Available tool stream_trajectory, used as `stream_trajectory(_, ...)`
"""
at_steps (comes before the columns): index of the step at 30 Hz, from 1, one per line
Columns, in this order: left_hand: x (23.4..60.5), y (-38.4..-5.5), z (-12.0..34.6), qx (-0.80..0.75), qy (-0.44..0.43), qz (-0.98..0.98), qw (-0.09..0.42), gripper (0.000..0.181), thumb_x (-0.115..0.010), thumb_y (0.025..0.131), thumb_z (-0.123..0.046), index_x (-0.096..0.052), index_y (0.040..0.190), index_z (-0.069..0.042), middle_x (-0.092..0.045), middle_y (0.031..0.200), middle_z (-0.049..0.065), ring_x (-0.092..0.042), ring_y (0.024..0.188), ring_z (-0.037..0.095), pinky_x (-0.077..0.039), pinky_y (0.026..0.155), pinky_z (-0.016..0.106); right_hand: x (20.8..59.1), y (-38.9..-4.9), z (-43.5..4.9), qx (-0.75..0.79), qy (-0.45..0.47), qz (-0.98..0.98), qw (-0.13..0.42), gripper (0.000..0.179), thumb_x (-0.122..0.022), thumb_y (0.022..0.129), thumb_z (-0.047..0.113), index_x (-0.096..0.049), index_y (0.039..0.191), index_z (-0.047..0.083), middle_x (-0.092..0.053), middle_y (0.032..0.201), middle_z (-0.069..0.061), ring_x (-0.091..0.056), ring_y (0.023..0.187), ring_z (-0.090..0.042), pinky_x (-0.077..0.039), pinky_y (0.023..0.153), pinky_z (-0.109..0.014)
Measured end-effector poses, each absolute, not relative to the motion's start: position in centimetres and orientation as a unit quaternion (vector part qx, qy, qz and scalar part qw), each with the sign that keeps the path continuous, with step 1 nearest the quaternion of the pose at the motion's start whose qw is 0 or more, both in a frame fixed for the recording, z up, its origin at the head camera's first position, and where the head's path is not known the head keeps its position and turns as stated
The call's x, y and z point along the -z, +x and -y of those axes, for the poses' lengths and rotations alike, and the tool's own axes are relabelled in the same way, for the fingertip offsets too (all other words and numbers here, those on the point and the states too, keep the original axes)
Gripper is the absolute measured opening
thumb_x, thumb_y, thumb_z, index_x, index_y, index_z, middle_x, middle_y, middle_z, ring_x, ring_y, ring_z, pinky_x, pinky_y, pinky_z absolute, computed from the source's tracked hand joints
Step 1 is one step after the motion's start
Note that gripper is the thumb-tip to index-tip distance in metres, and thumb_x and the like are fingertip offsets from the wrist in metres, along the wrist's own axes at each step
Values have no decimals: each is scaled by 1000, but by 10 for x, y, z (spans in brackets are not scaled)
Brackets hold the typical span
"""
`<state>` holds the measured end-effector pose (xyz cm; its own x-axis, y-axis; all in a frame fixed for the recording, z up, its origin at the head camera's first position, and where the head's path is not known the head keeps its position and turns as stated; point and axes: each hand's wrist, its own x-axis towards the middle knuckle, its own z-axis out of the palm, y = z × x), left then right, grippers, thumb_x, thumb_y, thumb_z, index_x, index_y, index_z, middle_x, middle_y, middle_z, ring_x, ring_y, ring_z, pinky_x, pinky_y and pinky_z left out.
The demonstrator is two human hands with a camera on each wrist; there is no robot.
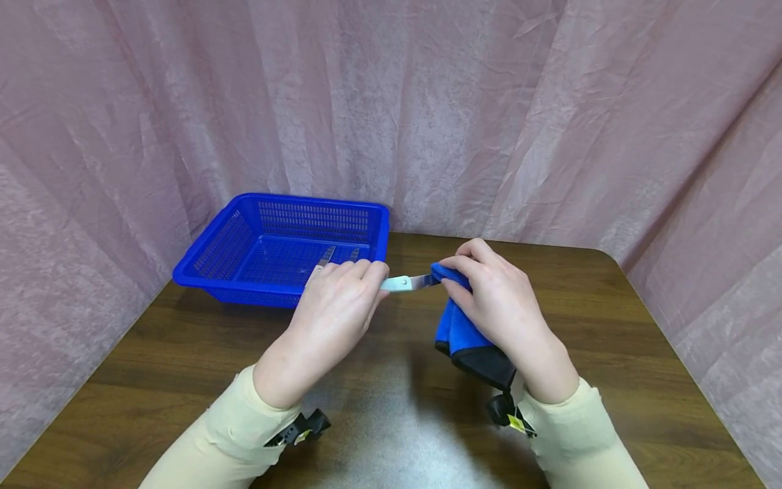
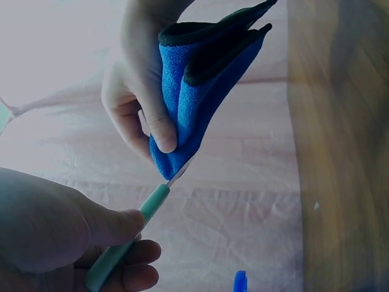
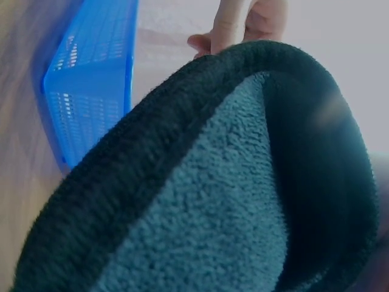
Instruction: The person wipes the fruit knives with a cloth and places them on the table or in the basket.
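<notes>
My left hand grips a knife by its pale green handle, with the thumb along its upper side. A short stretch of metal blade shows past the handle; the rest is hidden in a folded blue cloth with black edging. My right hand pinches the cloth around the blade between thumb and fingers, and the loose part hangs below that hand. Up close in the right wrist view, the dark-edged cloth fills most of the picture. Both hands are held above the table.
A blue plastic basket with slotted walls stands on the wooden table at the back left, just beyond my left hand. Two metal blades show inside at its right. A pink curtain hangs behind the table and along its sides.
</notes>
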<state>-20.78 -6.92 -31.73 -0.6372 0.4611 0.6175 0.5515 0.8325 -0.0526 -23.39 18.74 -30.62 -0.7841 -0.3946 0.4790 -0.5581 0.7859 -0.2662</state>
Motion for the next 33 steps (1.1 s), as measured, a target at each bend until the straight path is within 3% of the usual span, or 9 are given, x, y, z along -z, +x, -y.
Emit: stream_trajectory(33, 317, -209, 73, 82, -282, 905, 309, 24, -81, 101, -16, -60, 100, -6, -54, 77, 3, -56, 66, 29, -42, 59, 41, 302, -240, -208, -208, 211, 932, 208, 24, -81, 101, 14, -83, 125, 10, -67, 117, -7, -72, 98, -31, -57, 82, -54)
